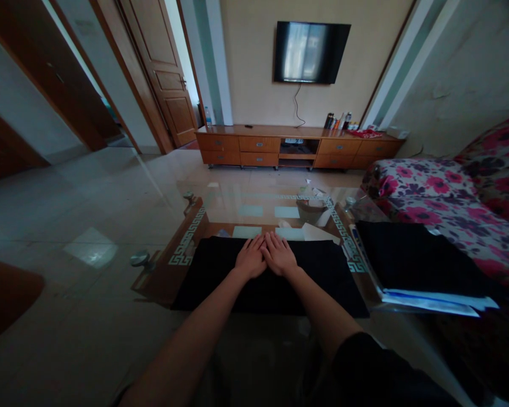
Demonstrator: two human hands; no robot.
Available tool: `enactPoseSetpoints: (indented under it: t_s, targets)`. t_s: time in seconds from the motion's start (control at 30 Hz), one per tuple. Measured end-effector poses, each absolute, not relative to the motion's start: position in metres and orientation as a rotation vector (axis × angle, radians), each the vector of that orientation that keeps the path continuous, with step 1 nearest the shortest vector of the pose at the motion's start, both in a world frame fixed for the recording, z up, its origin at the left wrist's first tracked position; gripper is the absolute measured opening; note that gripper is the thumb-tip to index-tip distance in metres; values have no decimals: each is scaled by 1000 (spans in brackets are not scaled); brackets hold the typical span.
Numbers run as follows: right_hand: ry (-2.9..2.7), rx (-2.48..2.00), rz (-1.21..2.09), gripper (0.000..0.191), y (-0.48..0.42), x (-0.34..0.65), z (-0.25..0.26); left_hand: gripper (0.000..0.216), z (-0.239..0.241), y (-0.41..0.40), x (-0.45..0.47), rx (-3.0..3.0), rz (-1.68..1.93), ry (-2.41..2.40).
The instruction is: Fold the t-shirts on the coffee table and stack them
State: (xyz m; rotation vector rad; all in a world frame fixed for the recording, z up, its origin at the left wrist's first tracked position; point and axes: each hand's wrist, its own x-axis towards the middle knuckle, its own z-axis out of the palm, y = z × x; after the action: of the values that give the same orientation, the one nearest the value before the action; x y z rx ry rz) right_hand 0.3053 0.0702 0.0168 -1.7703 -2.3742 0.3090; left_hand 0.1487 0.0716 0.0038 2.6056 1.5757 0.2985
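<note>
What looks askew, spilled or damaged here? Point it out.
The right-hand wall looks scuffed, perhaps peeling, unlike the even wall behind the television, whose cable hangs loose. The central black cloth looks flat; no spill shows.

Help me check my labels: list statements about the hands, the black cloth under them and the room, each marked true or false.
1. The left hand and right hand rest on black cloth. True.
2. The cloth lies on carpet. False: it lies on the glass table.
3. The television hangs above the wooden cabinet. True.
4. The upholstery is plain. False: the sofa is flowered.
5. The right hand grips a bottle. False: it lies palm down.
</note>
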Motion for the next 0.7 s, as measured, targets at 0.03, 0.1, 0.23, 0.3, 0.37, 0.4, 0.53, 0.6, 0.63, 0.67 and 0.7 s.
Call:
enactPoseSetpoints:
  t_s: [0.03,0.1,0.23,0.3,0.37,0.4,0.53,0.6,0.63,0.67,0.7]
  targets:
    - [-2373,-1787,293,77,70,311,15,71,3,72,145,2599,315,1589]
    - [-2358,-1843,251,82,68,326,13,73,1,73,137,2587,346,1631]
    - [-2319,-1966,155,86,63,362,12,78,-1,73,114,2574,380,1719]
    - [-2282,-2020,101,86,58,383,11,77,-1,74,100,2570,380,1775]
    - [-2247,-2063,55,86,54,406,10,77,-1,73,83,2544,374,1865]
    - [-2236,-2077,31,87,52,418,9,78,-1,73,73,2521,369,1921]
    - [-2153,-2142,-43,86,48,461,4,83,-3,73,26,2422,345,2102]
    - [-2070,-2204,-23,86,48,477,1,85,-5,75,4,2353,338,2166]
    - [-2043,-2222,-4,88,49,482,-1,85,-7,76,-6,2324,330,2180]
    - [-2030,-2226,8,89,49,486,-2,86,-9,77,-13,2307,318,2179]
    - [-2029,-2220,13,89,50,489,-3,86,-11,78,-18,2303,305,2168]
